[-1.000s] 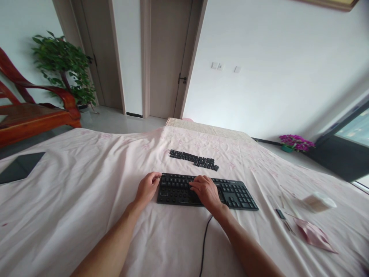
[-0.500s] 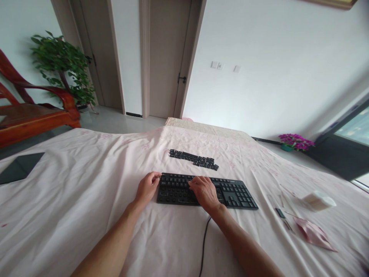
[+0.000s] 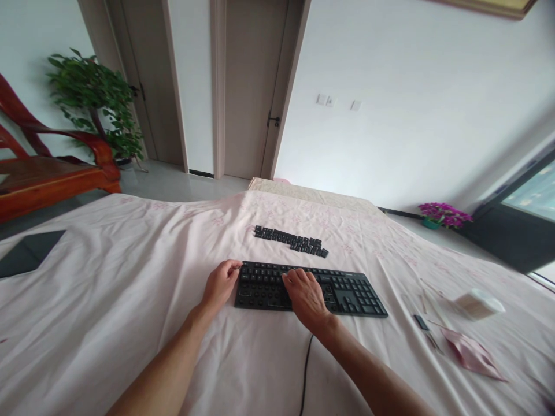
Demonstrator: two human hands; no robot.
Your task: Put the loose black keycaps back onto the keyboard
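Observation:
A black keyboard point(image 3: 351, 289) lies on the pink cloth, several keycaps gone from the lower rows of its left and middle parts. My left hand point(image 3: 222, 283) pinches the keyboard's upper left corner. Across its middle rests my right hand point(image 3: 306, 294), fingers bent and drawn together near the upper key rows; whatever is at the fingertips is hidden. Beyond the keyboard, loose black keycaps point(image 3: 288, 238) are laid out in rows. A black cable point(image 3: 307, 370) runs from under my right wrist toward me.
On the right lie a clear container of cotton swabs point(image 3: 479, 304), a small dark-handled tool point(image 3: 421, 322) and a pink cloth piece point(image 3: 472, 353). A dark tablet-like slab point(image 3: 32, 252) is at the far left. A wooden chair point(image 3: 56, 167) stands beyond the cloth.
My right hand has shifted slightly left over the keys, its fingers a little more bent. My left hand keeps its place at the corner.

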